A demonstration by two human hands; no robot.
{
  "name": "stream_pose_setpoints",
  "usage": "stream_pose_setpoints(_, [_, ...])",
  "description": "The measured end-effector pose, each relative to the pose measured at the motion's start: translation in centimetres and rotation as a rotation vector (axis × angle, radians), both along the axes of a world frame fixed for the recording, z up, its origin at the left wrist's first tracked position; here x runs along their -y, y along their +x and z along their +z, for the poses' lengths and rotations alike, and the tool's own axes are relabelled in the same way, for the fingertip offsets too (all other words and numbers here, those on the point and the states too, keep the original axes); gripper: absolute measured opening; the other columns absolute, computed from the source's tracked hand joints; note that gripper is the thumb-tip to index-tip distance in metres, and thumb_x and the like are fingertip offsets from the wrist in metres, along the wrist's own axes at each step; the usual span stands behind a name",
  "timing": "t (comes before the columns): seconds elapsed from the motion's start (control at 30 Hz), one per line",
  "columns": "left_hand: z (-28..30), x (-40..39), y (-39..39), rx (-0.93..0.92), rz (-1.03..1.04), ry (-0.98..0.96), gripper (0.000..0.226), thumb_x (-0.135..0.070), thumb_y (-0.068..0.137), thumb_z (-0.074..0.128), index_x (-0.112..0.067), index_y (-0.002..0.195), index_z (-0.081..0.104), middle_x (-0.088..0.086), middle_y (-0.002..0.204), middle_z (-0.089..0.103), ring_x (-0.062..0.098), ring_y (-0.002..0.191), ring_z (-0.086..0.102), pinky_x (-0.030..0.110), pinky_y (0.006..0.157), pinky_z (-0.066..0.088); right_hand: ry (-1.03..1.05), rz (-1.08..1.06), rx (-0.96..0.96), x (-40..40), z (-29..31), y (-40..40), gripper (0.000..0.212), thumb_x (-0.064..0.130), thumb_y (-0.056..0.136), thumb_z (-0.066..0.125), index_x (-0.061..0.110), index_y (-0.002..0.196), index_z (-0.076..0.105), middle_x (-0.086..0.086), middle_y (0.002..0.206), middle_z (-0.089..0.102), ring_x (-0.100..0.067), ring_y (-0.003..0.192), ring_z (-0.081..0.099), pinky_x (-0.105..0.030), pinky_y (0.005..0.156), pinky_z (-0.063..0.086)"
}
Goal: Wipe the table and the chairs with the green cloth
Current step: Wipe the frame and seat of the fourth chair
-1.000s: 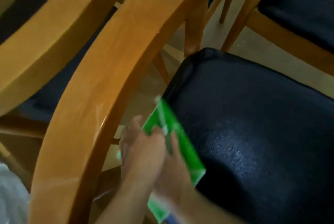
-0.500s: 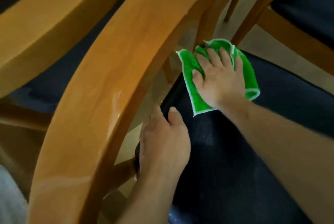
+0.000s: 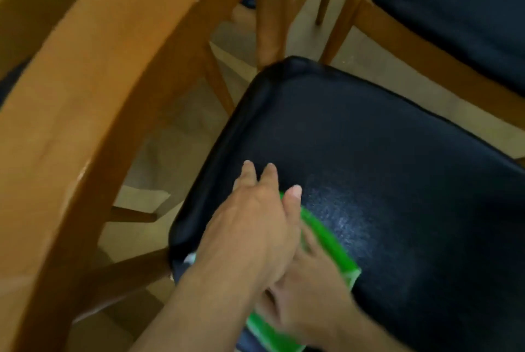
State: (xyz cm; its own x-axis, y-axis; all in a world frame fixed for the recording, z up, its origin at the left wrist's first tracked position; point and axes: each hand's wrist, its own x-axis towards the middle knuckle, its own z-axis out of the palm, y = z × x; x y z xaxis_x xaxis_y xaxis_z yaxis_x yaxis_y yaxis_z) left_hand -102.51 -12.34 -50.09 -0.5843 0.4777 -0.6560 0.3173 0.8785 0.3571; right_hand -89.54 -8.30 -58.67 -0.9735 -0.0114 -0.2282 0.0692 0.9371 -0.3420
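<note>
Now, item: green cloth [image 3: 326, 241], soft fabric, pale edging. Moved since half a second ago from the seat's 11 o'clock corner to its near edge at 6 o'clock; one wipe stroke apparently done. Right hand [image 3: 309, 292] presses it; finger spread unclear, blurred. Left hand [image 3: 255, 226] overlaps, fingers extended together. Seat [image 3: 397, 152]: black, glossy, pebbled, rounded. Chair back [image 3: 85, 124]: curved varnished wood.

Green cloth [image 3: 329, 241], apparently folded, mostly hidden, pressed on black chair seat [image 3: 369, 138] near its front edge
</note>
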Motion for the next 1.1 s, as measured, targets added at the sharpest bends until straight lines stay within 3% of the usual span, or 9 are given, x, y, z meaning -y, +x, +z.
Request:
stream_pose_setpoints(0.1, [-0.5,-0.6,0.6,0.012,-0.187,-0.087,0.061,-0.048,0.101,0.024,-0.026,0.154,0.002,-0.001,0.161,-0.012,0.020,0.147,0.008,0.035,0.114,0.021,0.183,-0.216,0.031,-8.5,-0.1,-0.2,0.063,0.058,0.091,0.035,0.035,0.149,0.025,0.000,0.157,0.024,-0.030,0.143,0.027,-0.053,0.112,0.011])
stream_pose_setpoints(0.2, [-0.8,-0.5,1.0,0.025,-0.265,-0.136,0.061,-0.043,0.103,0.026,-0.024,0.154,-0.003,0.000,0.161,-0.014,0.021,0.148,0.004,0.036,0.115,0.018,0.249,-0.565,0.152,-16.5,0.7,0.9,0.063,0.065,0.093,0.011,0.044,0.151,0.001,0.002,0.161,-0.002,-0.024,0.148,0.004,-0.052,0.116,0.003])
stream_pose_setpoints(0.33, [-1.2,-0.5,1.9,-0.018,-0.311,-0.102,0.062,-0.045,0.102,0.028,-0.024,0.154,-0.001,0.001,0.161,-0.012,0.019,0.148,0.003,0.036,0.115,0.019,0.268,-0.919,0.237,-14.5,0.7,3.2,0.064,0.058,0.096,0.008,0.034,0.154,-0.002,-0.004,0.163,-0.007,-0.029,0.149,-0.003,-0.058,0.117,0.005])
stream_pose_setpoints(0.43, [-1.5,-0.6,3.7,-0.004,-0.370,-0.026,0.064,-0.046,0.101,0.029,-0.024,0.154,-0.001,0.003,0.161,-0.013,0.017,0.148,-0.004,0.036,0.115,0.017,0.237,-0.903,0.269,-5.7,0.9,4.8,0.064,0.055,0.096,0.011,0.029,0.154,-0.001,-0.013,0.160,-0.007,-0.038,0.147,-0.003,-0.061,0.116,0.005])
stream_pose_setpoints(0.53, [-1.8,-0.9,6.2,0.034,-0.470,0.043,0.063,-0.047,0.101,0.025,-0.027,0.153,-0.002,0.001,0.160,-0.018,0.014,0.146,-0.012,0.037,0.117,0.015,0.130,-0.773,0.239,3.3,1.6,7.3,0.066,0.053,0.089,0.033,0.026,0.149,0.031,-0.014,0.156,0.023,-0.041,0.141,0.025,-0.062,0.111,0.020])
stream_pose_setpoints(0.6, [-2.0,-0.9,7.7,0.063,-0.519,0.059,0.061,-0.049,0.100,0.024,-0.030,0.153,-0.002,-0.003,0.159,-0.020,0.012,0.145,-0.015,0.036,0.117,0.013,0.057,-0.678,0.225,5.7,1.9,8.8,0.061,0.052,0.083,0.043,0.032,0.141,0.047,-0.006,0.154,0.029,-0.035,0.137,0.037,-0.056,0.106,0.026])
stream_pose_setpoints(0.73, [-2.5,-0.9,8.7,0.046,-0.589,0.058,0.062,-0.049,0.100,0.023,-0.030,0.153,-0.002,-0.004,0.159,-0.020,0.009,0.145,-0.016,0.034,0.117,0.012,0.084,-0.629,0.114,0.3,0.6,11.5,0.055,0.052,0.089,0.040,0.037,0.142,0.041,0.005,0.154,0.025,-0.027,0.140,0.036,-0.054,0.114,0.021])
stream_pose_setpoints(0.93, [-2.4,-0.7,8.4,-0.002,-0.621,0.028,0.065,-0.050,0.099,0.027,-0.032,0.152,-0.005,-0.007,0.159,-0.019,0.007,0.145,-0.013,0.029,0.116,0.012,0.247,-1.055,0.129,-14.9,-0.6,13.4,0.062,0.060,0.095,0.014,0.039,0.152,0.003,0.001,0.163,0.003,-0.025,0.149,0.002,-0.053,0.116,0.001])
stream_pose_setpoints(1.1, [-2.1,-0.6,9.1,0.014,-0.639,-0.002,0.064,-0.048,0.100,0.029,-0.031,0.152,-0.004,-0.007,0.158,-0.020,0.008,0.145,-0.012,0.032,0.116,0.015,0.236,-1.342,0.044,-16.9,-1.3,14.0,0.062,0.058,0.093,0.019,0.039,0.152,0.013,0.001,0.163,0.007,-0.026,0.149,0.006,-0.058,0.115,0.004])
